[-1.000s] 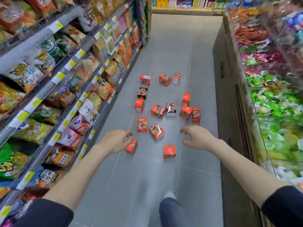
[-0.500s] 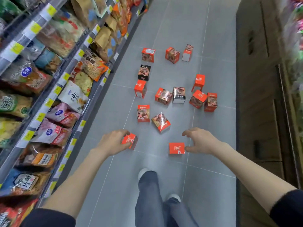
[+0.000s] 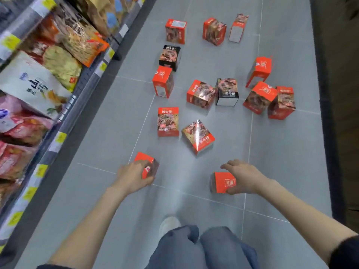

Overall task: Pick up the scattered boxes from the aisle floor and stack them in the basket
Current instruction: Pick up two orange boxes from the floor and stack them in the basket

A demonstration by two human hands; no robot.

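Fingers of the left hand curl round the near-left red box, which sits tilted on the grey tiled floor; motion blur hides the print on it. The right hand grips the near-right red box, with its thumb at the near edge and its fingers arched over the far edge. That box's red face carries a small white square logo, too blurred to read.

Both bare forearms reach forward and down from dark sleeves, the wrists nearly straight.

Beyond the hands the other scattered boxes lie on the tiles. Most are red with a meat photograph and white Chinese lettering, as on the flat box. One is a black box, and a black-and-white box stands among them.

Snack bags fill the shelves on the left, one of them white with dark brush characters, above yellow price tags. Blue jeans and a white shoe show below.
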